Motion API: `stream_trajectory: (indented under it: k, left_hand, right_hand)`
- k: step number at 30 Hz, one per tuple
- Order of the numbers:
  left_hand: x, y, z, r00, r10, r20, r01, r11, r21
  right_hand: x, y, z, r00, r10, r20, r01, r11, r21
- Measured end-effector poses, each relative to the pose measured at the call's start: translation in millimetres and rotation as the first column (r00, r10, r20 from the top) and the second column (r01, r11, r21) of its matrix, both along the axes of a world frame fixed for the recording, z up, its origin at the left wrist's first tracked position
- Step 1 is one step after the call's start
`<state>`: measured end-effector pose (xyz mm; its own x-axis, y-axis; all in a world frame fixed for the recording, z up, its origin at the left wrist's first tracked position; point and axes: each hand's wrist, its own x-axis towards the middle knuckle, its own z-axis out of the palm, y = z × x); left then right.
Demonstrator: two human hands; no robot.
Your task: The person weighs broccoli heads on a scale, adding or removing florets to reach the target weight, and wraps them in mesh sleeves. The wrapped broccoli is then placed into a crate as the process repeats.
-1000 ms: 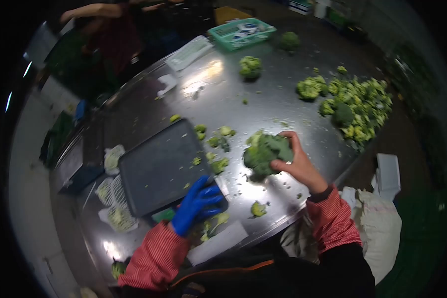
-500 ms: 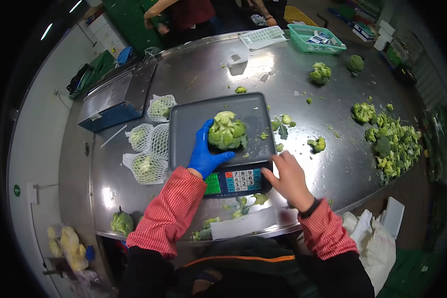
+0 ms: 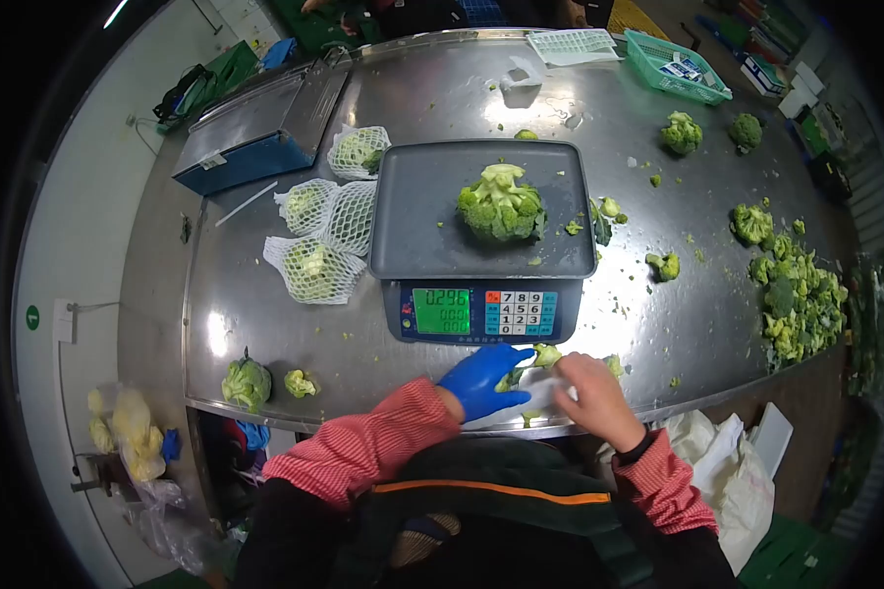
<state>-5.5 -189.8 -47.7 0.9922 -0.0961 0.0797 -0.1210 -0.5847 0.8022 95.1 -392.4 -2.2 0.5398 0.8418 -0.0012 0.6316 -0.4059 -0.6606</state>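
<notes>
A head of broccoli (image 3: 502, 208) sits stem up on the grey pan (image 3: 422, 250) of a scale, whose green display (image 3: 442, 310) is lit and reads 0.296 in its top row. In front of the keypad, my left hand (image 3: 485, 381) wears a blue glove and has its thumb and fingers apart at a white strip (image 3: 539, 389). My bare right hand (image 3: 599, 401) is at the strip's right side, its fingers curled in on the edge. Small broccoli pieces (image 3: 546, 355) lie just behind the strip. The strip's left part is hidden by the glove.
Net-wrapped heads (image 3: 312, 270) lie left of the scale, near a blue-fronted metal box (image 3: 241, 165). Loose florets (image 3: 796, 294) are heaped at the right. A green basket (image 3: 673, 67) stands at the back right. One head (image 3: 247, 383) lies at the front left.
My left hand has let go of the broccoli and come down to the white strip. My right hand has moved from the keypad to the strip. The view has shifted.
</notes>
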Motion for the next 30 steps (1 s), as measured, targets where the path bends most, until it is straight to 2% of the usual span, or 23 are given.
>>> stream_trajectory:
  k: [1, 2, 5, 6, 8, 10, 11, 13, 14, 15, 17, 18, 20, 21, 23, 24, 26, 30]
  left_hand:
    - [2.9, -5.0, -1.5, 0.990, -0.057, -0.129, 0.056, 0.998, -0.014]
    - [6.5, -9.2, -1.4, 0.957, -0.057, -0.285, 0.040, 0.997, -0.064]
    - [18.6, -14.8, -4.7, 0.960, 0.014, -0.278, -0.115, 0.929, -0.353]
    - [25.0, -10.8, 3.2, 0.912, -0.052, -0.406, -0.122, 0.911, -0.393]
    - [28.8, -4.9, 7.7, 0.828, -0.225, -0.513, -0.268, 0.646, -0.715]
    - [31.5, -0.8, 20.8, 0.732, -0.430, -0.528, -0.422, 0.323, -0.847]
    - [30.4, 1.3, 20.7, 0.718, -0.446, -0.534, -0.473, 0.250, -0.845]
    - [25.1, 4.2, 16.3, 0.671, -0.508, -0.541, -0.570, 0.115, -0.814]
    - [26.7, 5.7, 2.4, 0.702, -0.491, -0.516, -0.474, 0.219, -0.853]
    - [23.3, 2.9, 2.4, 0.741, -0.527, -0.416, -0.507, -0.032, -0.861]
    - [18.1, -0.4, 16.1, 0.732, -0.455, -0.507, -0.625, -0.153, -0.766]
    - [17.2, 4.4, 20.0, 0.710, -0.437, -0.552, -0.656, -0.125, -0.744]
    - [14.1, 19.4, 23.2, 0.663, -0.387, -0.641, -0.716, -0.077, -0.694]
    - [11.3, 25.7, 18.3, 0.716, -0.369, -0.592, -0.674, -0.148, -0.724]
    - [6.7, 35.6, 13.1, 0.749, -0.231, -0.621, -0.640, -0.009, -0.768]
    - [5.7, 37.1, 16.0, 0.781, -0.164, -0.603, -0.615, -0.031, -0.788]
    - [1.2, 42.9, 20.2, 0.692, -0.172, -0.701, -0.715, -0.027, -0.699]
    - [-15.5, 74.1, -35.0, 0.676, -0.313, -0.667, -0.695, 0.029, -0.718]
  right_hand:
    - [3.2, 3.4, 11.1, 0.999, 0.005, -0.053, -0.002, 0.998, 0.060]
    - [5.3, 5.9, 14.1, 0.998, -0.037, -0.052, 0.043, 0.991, 0.127]
    - [6.3, 18.5, 17.9, 0.922, -0.368, -0.121, 0.384, 0.910, 0.159]
    - [8.5, 19.9, 6.9, 0.875, -0.441, -0.198, 0.474, 0.862, 0.177]
    - [10.6, 24.3, -6.0, 0.842, -0.469, -0.268, 0.523, 0.831, 0.189]
    - [9.2, 29.0, -10.6, 0.777, -0.515, -0.362, 0.590, 0.796, 0.135]
    - [4.3, 33.3, -11.1, 0.811, -0.504, -0.298, 0.564, 0.809, 0.165]
    - [-8.2, 45.1, -5.6, 0.829, -0.444, -0.340, 0.528, 0.822, 0.214]
    - [-10.7, 47.3, -10.4, 0.831, -0.429, -0.355, 0.524, 0.818, 0.237]
    - [-11.0, 49.5, -3.7, 0.836, -0.430, -0.341, 0.518, 0.823, 0.232]
    - [-9.4, 50.5, -2.0, 0.826, -0.470, -0.310, 0.532, 0.832, 0.156]
    - [-9.3, 49.8, 4.8, 0.820, -0.497, -0.284, 0.534, 0.842, 0.068]
    - [-7.2, 43.6, 3.1, 0.844, -0.518, -0.138, 0.534, 0.836, 0.126]
    - [-6.2, 40.0, 0.8, 0.849, -0.525, -0.066, 0.528, 0.835, 0.153]
    - [5.7, 22.7, -4.8, 0.820, -0.572, 0.015, 0.570, 0.820, 0.054]
    - [16.7, 10.5, -12.6, 0.800, -0.590, 0.106, 0.586, 0.807, 0.071]
    - [41.7, -16.3, -23.1, 0.756, -0.603, 0.254, 0.614, 0.788, 0.043]
    - [99.1, -61.4, -43.3, 0.699, -0.595, 0.397, 0.665, 0.745, -0.054]
